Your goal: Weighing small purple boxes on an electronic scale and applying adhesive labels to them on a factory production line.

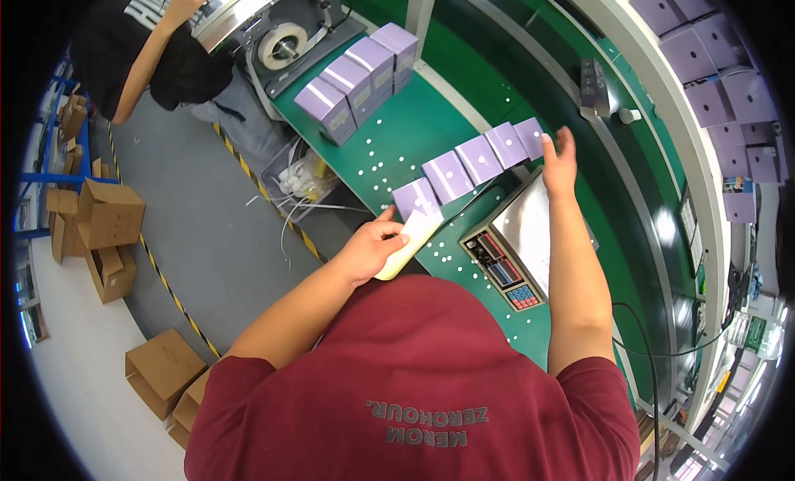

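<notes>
A row of several lilac boxes (448, 176) runs slantwise across the green table, each with a white round dot on top. My left hand (373, 247) is closed on a long, pale yellow piece (408, 247) with a white end, its thumb lying on top. That hand's index fingertip reaches the near-left box (416, 198) of the row. At the far right end, my right hand (561, 164) has its fingers stretched and its thumb beside the last box (530, 139). Whether the thumb touches that box, I cannot tell.
A weighing scale (517, 249) with a keypad stands right of the row. More lilac boxes (356, 81) are stacked at the table's far left, by a machine (286, 46). White dots scatter over the green tabletop (352, 162). Another person (157, 59) stands far left.
</notes>
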The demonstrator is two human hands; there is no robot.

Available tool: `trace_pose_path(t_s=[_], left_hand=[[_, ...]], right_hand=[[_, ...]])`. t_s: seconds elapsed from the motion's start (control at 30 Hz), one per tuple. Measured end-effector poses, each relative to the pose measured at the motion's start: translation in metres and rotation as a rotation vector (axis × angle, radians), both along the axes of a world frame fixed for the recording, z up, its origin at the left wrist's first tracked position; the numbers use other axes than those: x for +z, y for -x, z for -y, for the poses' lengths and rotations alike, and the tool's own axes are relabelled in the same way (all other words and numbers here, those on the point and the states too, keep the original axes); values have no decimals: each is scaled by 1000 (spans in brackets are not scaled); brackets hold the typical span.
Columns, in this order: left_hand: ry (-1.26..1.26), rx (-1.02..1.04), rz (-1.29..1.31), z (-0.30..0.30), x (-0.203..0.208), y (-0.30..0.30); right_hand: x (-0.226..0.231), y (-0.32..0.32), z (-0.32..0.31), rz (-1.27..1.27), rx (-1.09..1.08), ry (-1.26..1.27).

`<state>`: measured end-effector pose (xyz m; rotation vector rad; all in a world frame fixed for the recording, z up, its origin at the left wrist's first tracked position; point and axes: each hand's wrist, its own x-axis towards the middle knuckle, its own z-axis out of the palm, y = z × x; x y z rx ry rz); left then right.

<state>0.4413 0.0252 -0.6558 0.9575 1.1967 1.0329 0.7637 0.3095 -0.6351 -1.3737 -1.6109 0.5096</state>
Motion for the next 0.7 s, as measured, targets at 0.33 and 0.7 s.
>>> trace_pose_path(t_s=[0.33, 0.7], left_hand=[[200, 141, 462, -33, 62, 26], [-19, -511, 216, -158, 162, -96]], right_hand=[[41, -7, 18, -219, 283, 472], [197, -182, 236, 263, -127, 358]])
